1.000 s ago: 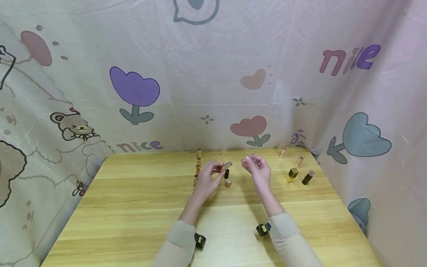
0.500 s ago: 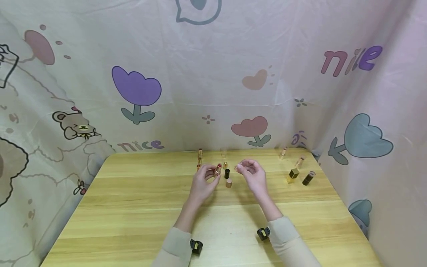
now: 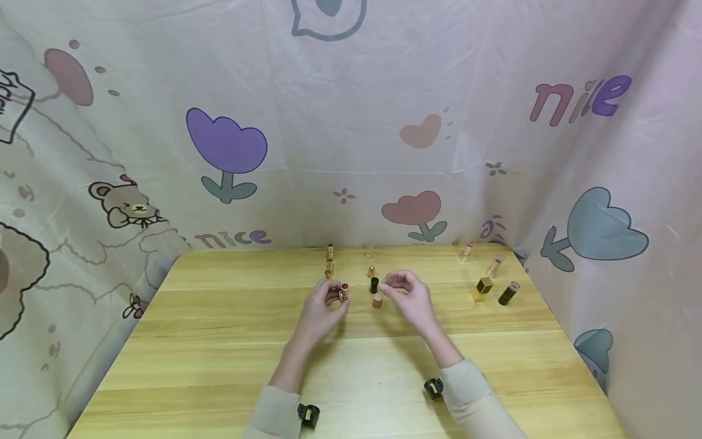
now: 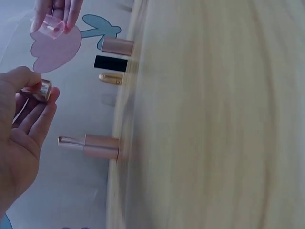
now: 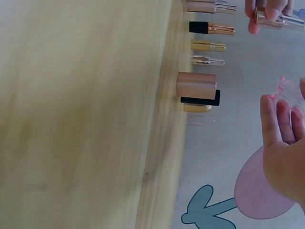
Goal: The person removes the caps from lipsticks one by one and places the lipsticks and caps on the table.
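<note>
My left hand pinches an uncapped lipstick, its red tip upward, a little above the table. In the left wrist view its metallic tube sits between thumb and fingers. My right hand pinches a clear, pink-tinted cap with thumb and fingertips; the cap is apart from the lipstick. Near the right hand stand a rose-gold cap, a black cap and a small gold cap. Behind the left hand, uncapped lipsticks stand in a row, partly hidden by it.
Toward the right of the wooden table stand two pale lipsticks with clear caps, the nearer one by a gold lipstick with a black square cap and a dark tube. A faint clear cap is at the back, before a patterned curtain.
The left hand has moved left and nearer, turning the lipstick from tilted to upright. The right hand has moved left and nearer with the clear cap. The small gold cap has come into view.
</note>
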The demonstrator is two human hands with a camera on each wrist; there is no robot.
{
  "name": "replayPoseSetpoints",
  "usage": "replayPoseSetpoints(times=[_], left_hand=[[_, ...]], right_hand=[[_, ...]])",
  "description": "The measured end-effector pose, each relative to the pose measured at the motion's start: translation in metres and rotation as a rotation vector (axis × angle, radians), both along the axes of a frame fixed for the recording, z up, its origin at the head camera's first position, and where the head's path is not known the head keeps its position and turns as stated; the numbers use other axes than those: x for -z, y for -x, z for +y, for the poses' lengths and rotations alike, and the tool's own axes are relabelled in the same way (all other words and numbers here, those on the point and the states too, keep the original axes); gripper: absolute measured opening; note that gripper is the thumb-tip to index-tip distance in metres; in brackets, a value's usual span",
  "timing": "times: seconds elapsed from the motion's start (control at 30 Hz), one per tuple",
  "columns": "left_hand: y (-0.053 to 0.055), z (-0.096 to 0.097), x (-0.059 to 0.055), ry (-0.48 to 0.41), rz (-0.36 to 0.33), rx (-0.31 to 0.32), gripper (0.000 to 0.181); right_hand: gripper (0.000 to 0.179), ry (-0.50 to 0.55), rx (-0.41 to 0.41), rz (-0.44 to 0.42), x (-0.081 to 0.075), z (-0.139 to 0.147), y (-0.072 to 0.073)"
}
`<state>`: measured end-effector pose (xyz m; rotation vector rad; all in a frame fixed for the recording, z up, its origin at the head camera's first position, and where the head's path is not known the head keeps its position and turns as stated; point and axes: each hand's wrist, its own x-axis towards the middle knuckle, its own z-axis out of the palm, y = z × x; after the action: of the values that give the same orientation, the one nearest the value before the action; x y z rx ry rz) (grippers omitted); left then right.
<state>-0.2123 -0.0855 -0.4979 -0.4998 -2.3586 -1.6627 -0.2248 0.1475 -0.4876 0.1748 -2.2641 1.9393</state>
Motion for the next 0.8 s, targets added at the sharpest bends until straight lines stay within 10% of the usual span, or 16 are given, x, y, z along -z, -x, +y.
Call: replayPoseSetpoints(times=[0.8], left_hand=[[-0.013,-0.037,0.008,0.321,-0.124,-0.011,0.031]], right_hand=[[0.03,-0.341,-0.174,-0.04,0.021,0.003,-0.003]])
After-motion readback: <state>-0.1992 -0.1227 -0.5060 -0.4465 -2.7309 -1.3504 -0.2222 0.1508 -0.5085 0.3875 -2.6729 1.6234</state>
